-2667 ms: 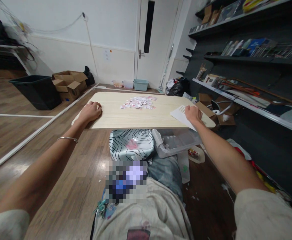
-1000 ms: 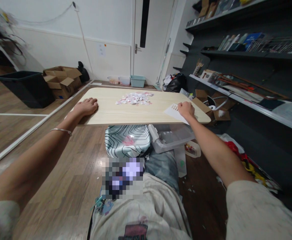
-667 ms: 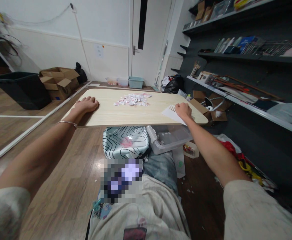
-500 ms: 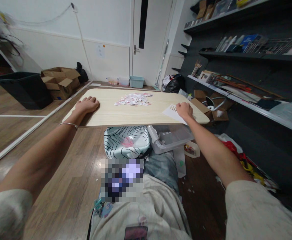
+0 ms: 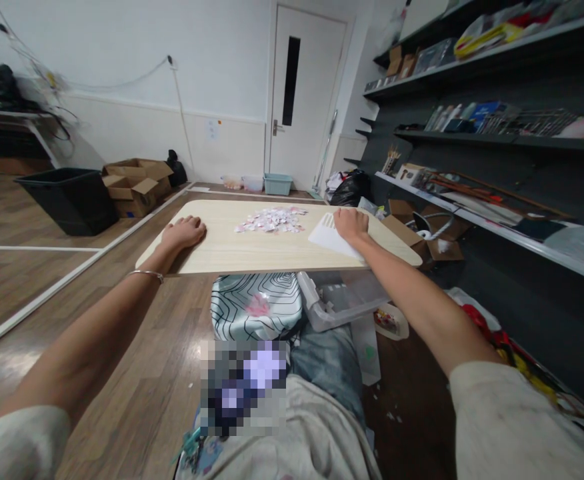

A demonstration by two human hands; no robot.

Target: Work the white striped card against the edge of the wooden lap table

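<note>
Shelves (image 5: pixel 512 140) run down our right side, dark and pretty loaded, with a white door (image 5: pixel 317 80) ahead, beyond the far edge of our tabletop (image 5: pixel 252 253). That tabletop is pale and round-cornered, long side facing us, with a patterned bag (image 5: pixel 257 310) and a clear plastic box (image 5: pixel 342 300) showing below its near edge. Next size down is the scrap pile (image 5: pixel 272 220), little whitish-pink bits about midway along, closer to the far edge and stretched out parallel to it. Our left hand (image 5: pixel 185 232) rests palm down towards the left end, fingers together and a bit bent; we can't tell if anything's under it. Our right hand (image 5: pixel 351 223) is curled tight on the slotted part of a white card (image 5: pixel 329 240) towards the right end. That card lies slantwise, its lower part running under our wrist to the near edge. Relation that counts: the pile sits left of our right hand, both hands look about equally near, and the card's left corner is just beside it, seemingly not touching
</note>
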